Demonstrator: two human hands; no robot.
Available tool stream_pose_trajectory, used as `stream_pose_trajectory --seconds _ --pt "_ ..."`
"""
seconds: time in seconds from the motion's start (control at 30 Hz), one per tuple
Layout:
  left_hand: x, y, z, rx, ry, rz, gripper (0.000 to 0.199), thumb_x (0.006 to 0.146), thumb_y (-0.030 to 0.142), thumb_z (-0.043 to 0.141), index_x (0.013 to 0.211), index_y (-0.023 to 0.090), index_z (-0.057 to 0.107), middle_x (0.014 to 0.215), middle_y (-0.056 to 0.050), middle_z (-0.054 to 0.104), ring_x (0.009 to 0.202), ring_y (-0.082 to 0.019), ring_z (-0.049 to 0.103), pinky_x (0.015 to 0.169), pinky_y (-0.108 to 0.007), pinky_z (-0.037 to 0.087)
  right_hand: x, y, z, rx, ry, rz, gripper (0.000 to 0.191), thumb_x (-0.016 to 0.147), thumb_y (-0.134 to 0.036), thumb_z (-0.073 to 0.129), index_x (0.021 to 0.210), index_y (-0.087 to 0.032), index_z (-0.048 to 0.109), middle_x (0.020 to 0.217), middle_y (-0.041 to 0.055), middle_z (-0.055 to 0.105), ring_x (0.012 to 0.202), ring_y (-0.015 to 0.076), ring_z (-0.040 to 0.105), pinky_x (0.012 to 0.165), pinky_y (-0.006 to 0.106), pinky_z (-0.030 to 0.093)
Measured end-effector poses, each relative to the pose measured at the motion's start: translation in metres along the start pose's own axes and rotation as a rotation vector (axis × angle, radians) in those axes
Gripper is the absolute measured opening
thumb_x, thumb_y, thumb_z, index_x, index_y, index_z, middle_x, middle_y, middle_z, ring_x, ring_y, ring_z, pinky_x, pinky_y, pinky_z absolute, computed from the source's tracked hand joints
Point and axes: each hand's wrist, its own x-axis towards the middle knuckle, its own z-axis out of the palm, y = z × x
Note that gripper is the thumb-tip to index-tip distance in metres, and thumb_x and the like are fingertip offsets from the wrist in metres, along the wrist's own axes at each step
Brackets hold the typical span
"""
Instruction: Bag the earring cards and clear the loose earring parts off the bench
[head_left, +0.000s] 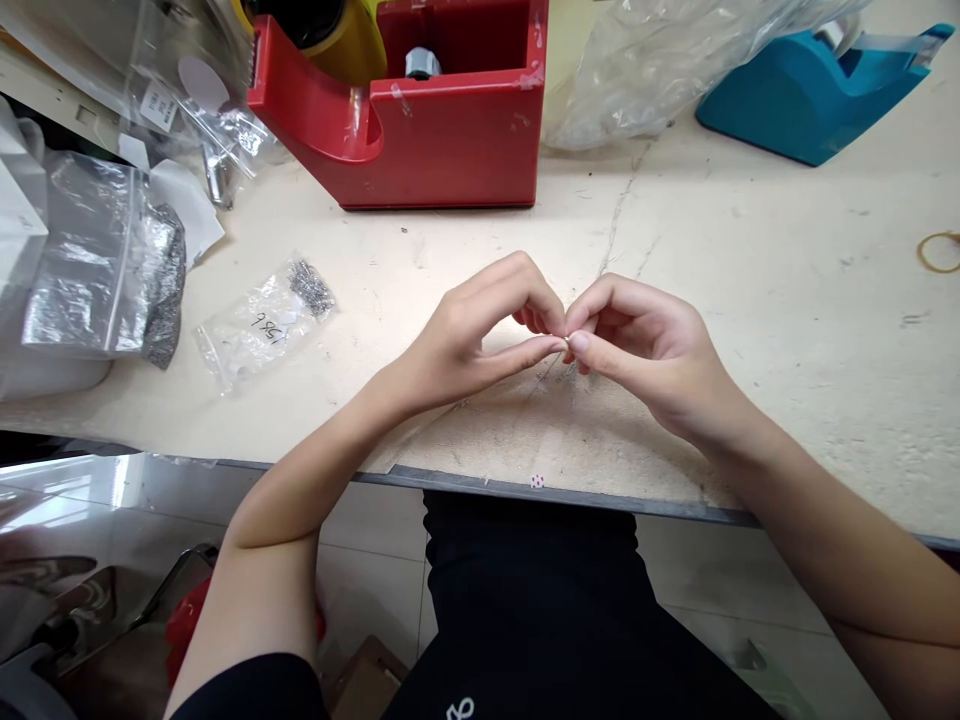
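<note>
Over the middle of the worktable [450,430], my left hand [499,325] and my right hand [645,345] meet fingertip to fingertip. Each pinches with thumb and index finger. Between the tips shows a tiny pale, shiny speck [567,341], too small to name and mostly covered by the fingers. Left of my hands lies a small clear zip bag [259,325] with handwriting on it and small dark metallic pieces in one corner. Close to the front edge sits a tiny white piece with dark spots [537,481].
A large red tape dispenser [450,140] stands behind my hands, a blue tape dispenser [810,95] at the back right. Between them lies clear plastic wrap [645,70]. Several plastic bags [90,250] crowd the left side. A yellowish ring [937,252] lies far right.
</note>
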Motion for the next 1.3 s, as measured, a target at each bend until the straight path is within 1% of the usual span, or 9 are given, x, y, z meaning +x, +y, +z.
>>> stream_pose_trajectory --seconds 0.17,0.27,0.4,0.53,0.73,0.93,1.2,1.3 --pt "0.000 -0.001 0.000 -0.047 -0.004 -0.012 0.014 0.101 0.035 0.063 0.094 0.023 0.061 0.085 0.000 0.067 0.075 -0.012 0.065 0.066 -0.026 0.054 -0.002 -0.001 0.001 -0.040 0.024 -0.054 0.019 0.087 -0.037 0.081 0.086 -0.022 0.068 0.081 -0.0005 0.062 0.069 0.0110 0.054 0.066 0.027 0.051" --pt "0.000 0.001 0.000 -0.071 -0.022 -0.053 0.015 0.100 0.035 0.064 0.092 0.022 0.062 0.086 0.000 0.067 0.077 -0.012 0.066 0.067 -0.026 0.054 -0.002 0.001 0.001 -0.075 0.031 -0.109 0.016 0.088 -0.032 0.080 0.086 -0.023 0.067 0.082 -0.0010 0.062 0.070 0.0111 0.056 0.067 0.027 0.051" --pt "0.001 0.003 -0.002 -0.101 -0.051 -0.114 0.013 0.101 0.031 0.063 0.092 0.022 0.061 0.087 0.000 0.067 0.079 -0.011 0.065 0.069 -0.025 0.054 -0.001 0.006 0.001 -0.150 0.040 -0.219 0.012 0.088 -0.020 0.077 0.087 -0.022 0.065 0.084 -0.0017 0.063 0.075 0.0110 0.058 0.069 0.026 0.051" --pt "0.000 0.005 -0.002 -0.113 -0.072 -0.142 0.008 0.099 0.026 0.063 0.092 0.022 0.060 0.089 0.000 0.066 0.080 -0.011 0.064 0.070 -0.025 0.054 -0.001 0.007 0.001 -0.204 0.046 -0.254 0.014 0.089 -0.012 0.071 0.088 -0.022 0.063 0.083 -0.0026 0.061 0.074 0.0101 0.057 0.068 0.026 0.050" --pt "0.001 0.006 -0.002 -0.120 -0.084 -0.163 0.008 0.096 0.021 0.065 0.090 0.021 0.059 0.088 0.000 0.065 0.079 -0.011 0.062 0.069 -0.025 0.053 -0.001 0.007 0.003 -0.266 0.044 -0.293 0.012 0.092 -0.014 0.066 0.087 -0.022 0.060 0.080 -0.0027 0.060 0.070 0.0098 0.058 0.066 0.027 0.050" --pt "0.001 0.008 -0.002 -0.111 -0.091 -0.181 0.010 0.096 0.023 0.065 0.089 0.021 0.059 0.087 -0.001 0.065 0.079 -0.012 0.062 0.070 -0.026 0.052 -0.002 0.007 0.004 -0.298 0.063 -0.314 0.012 0.092 -0.015 0.065 0.087 -0.023 0.059 0.080 -0.0030 0.061 0.070 0.0099 0.058 0.065 0.028 0.050" --pt "0.001 0.005 -0.001 -0.120 -0.064 -0.194 0.005 0.098 0.023 0.063 0.093 0.022 0.064 0.089 -0.001 0.066 0.080 -0.012 0.063 0.072 -0.027 0.055 -0.003 0.009 0.004 -0.333 0.148 -0.301 0.013 0.091 -0.012 0.064 0.088 -0.023 0.058 0.083 -0.0033 0.061 0.072 0.0098 0.060 0.067 0.029 0.051" --pt "0.001 0.006 -0.001 -0.138 -0.066 -0.228 0.009 0.101 0.025 0.060 0.098 0.023 0.068 0.091 -0.002 0.068 0.082 -0.013 0.065 0.075 -0.029 0.057 -0.002 0.010 0.003 -0.332 0.196 -0.301 0.014 0.090 -0.010 0.063 0.088 -0.023 0.058 0.083 -0.0035 0.061 0.073 0.0096 0.060 0.068 0.029 0.051"
